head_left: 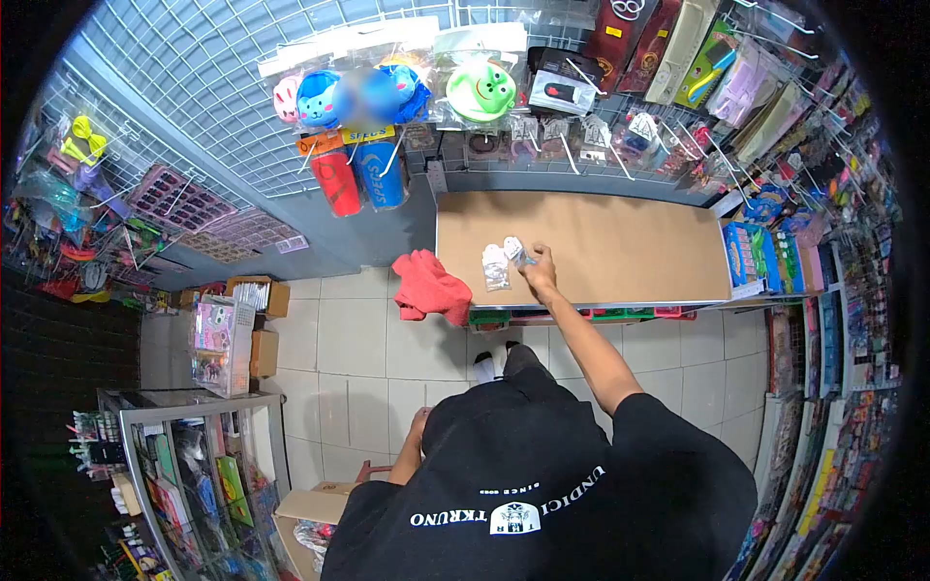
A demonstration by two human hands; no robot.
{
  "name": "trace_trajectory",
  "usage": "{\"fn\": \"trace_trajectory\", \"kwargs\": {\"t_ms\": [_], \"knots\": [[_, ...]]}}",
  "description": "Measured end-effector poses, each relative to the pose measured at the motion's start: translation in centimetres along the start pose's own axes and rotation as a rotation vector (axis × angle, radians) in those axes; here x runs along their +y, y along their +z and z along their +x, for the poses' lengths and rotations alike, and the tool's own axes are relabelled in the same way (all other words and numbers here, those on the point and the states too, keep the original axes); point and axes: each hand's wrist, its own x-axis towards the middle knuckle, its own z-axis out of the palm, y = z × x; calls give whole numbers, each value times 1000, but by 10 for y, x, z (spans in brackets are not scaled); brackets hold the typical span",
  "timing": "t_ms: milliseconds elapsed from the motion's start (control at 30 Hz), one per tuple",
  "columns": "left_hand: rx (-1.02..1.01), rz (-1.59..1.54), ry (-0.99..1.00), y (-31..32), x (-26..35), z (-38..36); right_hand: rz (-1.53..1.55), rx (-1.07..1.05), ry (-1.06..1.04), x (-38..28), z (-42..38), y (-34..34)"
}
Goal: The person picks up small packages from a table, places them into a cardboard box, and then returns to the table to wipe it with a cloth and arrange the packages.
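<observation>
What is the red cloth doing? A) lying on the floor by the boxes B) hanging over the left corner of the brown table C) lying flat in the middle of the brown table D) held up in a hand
B: the red cloth drapes over the left front corner of the brown table, left of the small packets at the right hand.

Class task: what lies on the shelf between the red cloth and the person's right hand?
Small clear packets, beside the right hand; red cloth hangs off the shelf edge. Head view.
</observation>
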Motion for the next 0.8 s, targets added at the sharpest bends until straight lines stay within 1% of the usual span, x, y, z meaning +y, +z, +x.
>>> {"fn": "trace_trajectory", "kwargs": {"t_ms": [33, 67, 167, 200, 267, 300, 333, 433, 467, 667, 800], "knots": [[-17, 24, 21, 0, -9, 2, 131, -78, 61, -2, 3, -6], [-31, 38, 35, 2, -17, 5, 264, -213, 184, 0, 5, -17], [-46, 55, 42, 1, -25, 12, 730, -277, 303, -51, -34, -61], [-46, 55, 35, 1, -25, 11, 799, -337, 252, -53, -36, -69], [-45, 56, 27, 0, -24, 12, 891, -320, 248, -56, -42, -82], [-45, 57, 23, 0, -23, 12, 936, -310, 244, -70, -50, -94], [-47, 58, 23, -1, -21, 13, 903, -258, 228, -85, -59, -104], [-56, 67, 24, -5, -14, 16, 725, -219, 79, -105, -68, -122], [-61, 70, 22, -6, -13, 19, 785, -173, 5, -111, -70, -121], [-61, 63, 11, -13, 4, 43, 778, -25, -228, -135, -79, -130], [-37, 41, 25, -14, 4, 68, 775, -33, -314, -156, -96, -139]]}}
